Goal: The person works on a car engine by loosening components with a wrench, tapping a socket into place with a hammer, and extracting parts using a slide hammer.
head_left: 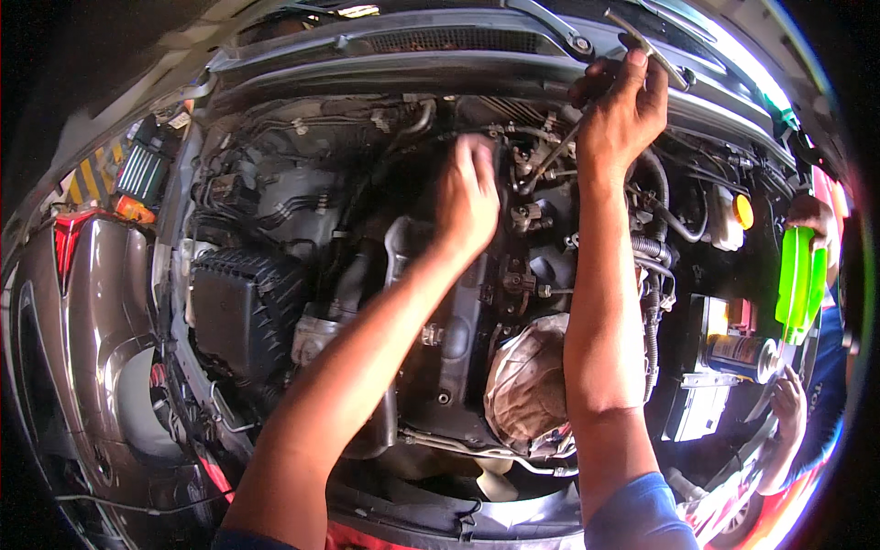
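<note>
My right hand (628, 115) is closed on a metal T-handle wrench (649, 53) near the far right of the engine bay. The crossbar sticks out above my fingers, and a thin shaft slants down to the left toward hoses and fittings on the engine. My left hand (467, 197) is over the far end of the dark engine cover (466, 321), left of those fittings. Its fingers look bent but are smeared by motion, so what they hold, if anything, is unclear. A crumpled brownish rag (527, 390) lies on the engine beside my right forearm.
On the right, another person's hand (814, 220) holds a bright green bottle (800, 284), tilted over a can (744, 357) near the battery (698, 408). A reservoir with a yellow cap (742, 212) stands behind it. The black air filter box (243, 312) is left.
</note>
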Motion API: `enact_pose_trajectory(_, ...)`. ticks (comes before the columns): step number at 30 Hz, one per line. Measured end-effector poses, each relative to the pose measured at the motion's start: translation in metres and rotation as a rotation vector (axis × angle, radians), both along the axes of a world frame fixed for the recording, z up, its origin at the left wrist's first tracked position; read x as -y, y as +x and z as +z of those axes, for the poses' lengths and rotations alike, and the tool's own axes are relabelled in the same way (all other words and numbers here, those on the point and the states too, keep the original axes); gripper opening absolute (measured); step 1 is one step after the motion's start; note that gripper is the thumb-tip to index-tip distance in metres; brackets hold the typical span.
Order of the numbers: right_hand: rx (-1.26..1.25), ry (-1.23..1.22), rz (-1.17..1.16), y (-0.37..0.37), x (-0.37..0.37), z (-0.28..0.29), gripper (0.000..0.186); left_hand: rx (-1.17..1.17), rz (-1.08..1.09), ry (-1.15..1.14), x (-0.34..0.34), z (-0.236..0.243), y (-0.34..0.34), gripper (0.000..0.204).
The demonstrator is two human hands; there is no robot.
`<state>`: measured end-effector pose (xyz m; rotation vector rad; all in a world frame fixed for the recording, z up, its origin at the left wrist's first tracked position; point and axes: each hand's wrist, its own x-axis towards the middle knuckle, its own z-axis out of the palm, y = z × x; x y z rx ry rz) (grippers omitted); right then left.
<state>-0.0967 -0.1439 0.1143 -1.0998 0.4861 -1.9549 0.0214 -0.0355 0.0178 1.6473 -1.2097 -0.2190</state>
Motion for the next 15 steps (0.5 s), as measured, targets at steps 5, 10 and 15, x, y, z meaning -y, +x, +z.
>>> enact_pose_trajectory(5,-0.055,0.002,-0.108,0.0,0.007,-0.004,0.028,0.426,-0.299,0.462,0.083,0.012,0.037,0.042)
enact_pose_trajectory(10,-0.127,-0.01,-0.165,0.0,0.01,-0.006,0.026,0.738,-0.489,0.514,0.136,0.003,0.043,0.029)
enact_pose_trajectory(15,-0.073,0.009,-0.209,-0.001,0.009,-0.003,0.023,0.763,-0.55,0.418,0.15,-0.017,0.046,0.012)
